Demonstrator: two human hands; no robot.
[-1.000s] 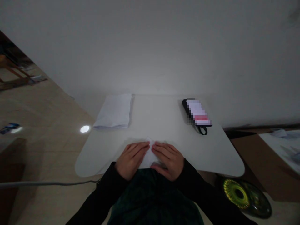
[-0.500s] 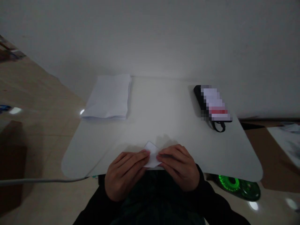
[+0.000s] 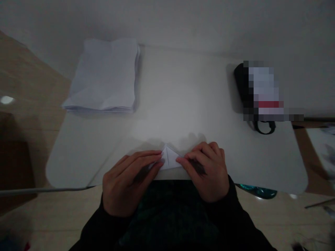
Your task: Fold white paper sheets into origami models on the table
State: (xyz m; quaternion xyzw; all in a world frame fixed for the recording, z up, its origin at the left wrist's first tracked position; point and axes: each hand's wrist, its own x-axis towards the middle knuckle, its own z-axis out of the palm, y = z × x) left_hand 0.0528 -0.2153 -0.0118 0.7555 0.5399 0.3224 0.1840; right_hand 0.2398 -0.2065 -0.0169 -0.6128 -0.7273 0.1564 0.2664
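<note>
A small piece of folded white paper (image 3: 171, 158) lies at the table's front edge, its pointed tip facing away from me. A crease or seam runs down from that tip. My left hand (image 3: 131, 179) pinches the paper's left side between thumb and fingertips. On the other side, my right hand (image 3: 208, 170) grips the right corner between thumb and bent fingers. The fingers cover both side corners of the paper.
On the white table (image 3: 180, 94), a stack of white paper sheets (image 3: 104, 75) lies at the back left. A black case with a blurred screen (image 3: 264, 87) and a strap loop sits at the back right. A grey cable (image 3: 52, 190) runs by the left front edge.
The view has tipped down and closer to the table. The paper now looks like a wider triangle with a visible central line, and my hands have moved slightly apart, still holding it.
</note>
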